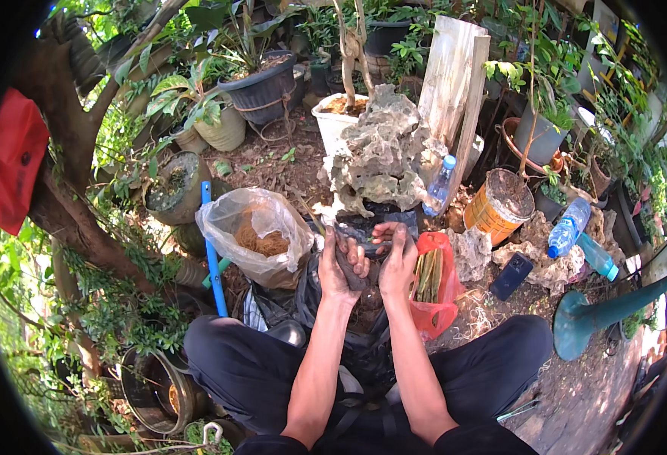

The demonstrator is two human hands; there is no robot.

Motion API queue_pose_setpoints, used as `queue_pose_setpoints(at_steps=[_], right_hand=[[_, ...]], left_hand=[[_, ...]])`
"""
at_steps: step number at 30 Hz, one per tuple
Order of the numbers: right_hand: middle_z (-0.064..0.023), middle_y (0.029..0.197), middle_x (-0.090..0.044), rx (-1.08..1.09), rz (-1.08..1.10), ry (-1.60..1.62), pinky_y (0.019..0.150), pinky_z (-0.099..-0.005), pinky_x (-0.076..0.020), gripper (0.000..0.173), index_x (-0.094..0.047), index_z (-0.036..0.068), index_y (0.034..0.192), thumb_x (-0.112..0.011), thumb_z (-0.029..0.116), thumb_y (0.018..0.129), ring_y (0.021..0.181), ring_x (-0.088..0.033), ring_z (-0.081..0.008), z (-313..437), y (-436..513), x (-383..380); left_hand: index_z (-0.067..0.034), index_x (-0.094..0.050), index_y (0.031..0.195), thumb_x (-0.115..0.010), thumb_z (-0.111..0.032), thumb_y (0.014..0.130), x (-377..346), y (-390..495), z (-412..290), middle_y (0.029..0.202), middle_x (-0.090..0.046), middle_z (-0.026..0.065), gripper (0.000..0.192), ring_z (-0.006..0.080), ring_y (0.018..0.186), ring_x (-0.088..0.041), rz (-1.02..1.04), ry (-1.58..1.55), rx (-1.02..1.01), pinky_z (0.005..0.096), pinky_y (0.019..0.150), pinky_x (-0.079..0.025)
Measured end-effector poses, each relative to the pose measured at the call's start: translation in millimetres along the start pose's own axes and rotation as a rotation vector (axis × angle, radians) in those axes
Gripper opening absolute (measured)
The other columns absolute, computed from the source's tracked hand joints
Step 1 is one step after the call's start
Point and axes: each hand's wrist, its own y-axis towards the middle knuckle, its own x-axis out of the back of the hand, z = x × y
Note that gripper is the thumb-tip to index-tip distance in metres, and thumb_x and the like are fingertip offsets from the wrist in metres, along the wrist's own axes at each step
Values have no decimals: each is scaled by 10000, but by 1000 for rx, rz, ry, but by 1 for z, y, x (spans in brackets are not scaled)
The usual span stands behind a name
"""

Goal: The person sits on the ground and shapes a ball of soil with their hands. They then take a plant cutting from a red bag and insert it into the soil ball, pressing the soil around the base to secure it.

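Observation:
My left hand (339, 264) is curled around a dark clump of soil (351, 274). A thin plant stem (315, 219) rises past its fingertips; whether it is rooted in the clump, I cannot tell. Just to the right, my right hand (396, 256) is half cupped, fingers bent and apart, with nothing visible in it. Below both hands lies black plastic sheeting (305, 298). A clear plastic bag (253, 227) of brown fibre (262, 239) stands left of my left hand. Beside my right hand sits a red plastic bag (433, 321) holding long green cut stems (429, 273).
A rough rock (381, 151) stands ahead, beside a water bottle (440, 185) and wooden boards (453, 79). A blue pipe (214, 256) leans at left. On the right are a smartphone (511, 277), a soil-filled orange bucket (498, 205), two more bottles and a green stand (581, 324).

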Motion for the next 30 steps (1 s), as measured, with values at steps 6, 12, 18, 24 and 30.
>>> queue_pose_setpoints(at_steps=[6, 12, 18, 24, 30], right_hand=[[-59, 862, -644, -36, 11, -16, 655, -255, -442, 534, -637, -6, 966, -334, 422, 1070, 746, -584, -114, 1, -1, 0], [-68, 868, -628, -20, -52, 23, 684, -266, -456, 522, -619, -12, 966, -347, 422, 1068, 764, -576, -129, -8, 1, 0], [-83, 883, -606, -41, -106, 54, 734, -300, -464, 540, -598, -16, 1000, -327, 447, 1066, 769, -575, -161, -30, 4, 1], [-82, 890, -616, -114, -81, 118, 727, -289, -448, 604, -604, -1, 1007, -301, 520, 1052, 802, -572, -140, -39, 8, 2], [-64, 889, -616, -117, -36, 124, 689, -279, -427, 641, -602, 22, 1006, -273, 572, 1038, 802, -567, -131, -51, 11, 0]], left_hand=[[-99, -487, 857, -563, -427, 992, 3, 6, 0, 663, -492, 45, 362, 155, 527, -497, -33, 78, -46, 297, 465, -425], [-25, -575, 1173, -636, -378, 956, -5, 17, 10, 999, -671, 138, 418, 205, 875, -656, 24, 283, -85, 338, 767, -551], [-65, -590, 993, -640, -363, 956, 23, 22, 22, 842, -633, 64, 305, 208, 771, -632, 10, 7, 56, 342, 743, -554], [-135, -529, 846, -560, -324, 1000, 8, 17, 8, 681, -479, 0, 245, 114, 603, -513, 21, -22, 120, 245, 525, -431], [-130, -483, 808, -550, -299, 1002, 22, 20, 3, 610, -435, -10, 266, 117, 499, -452, -13, 147, 82, 253, 454, -375]])
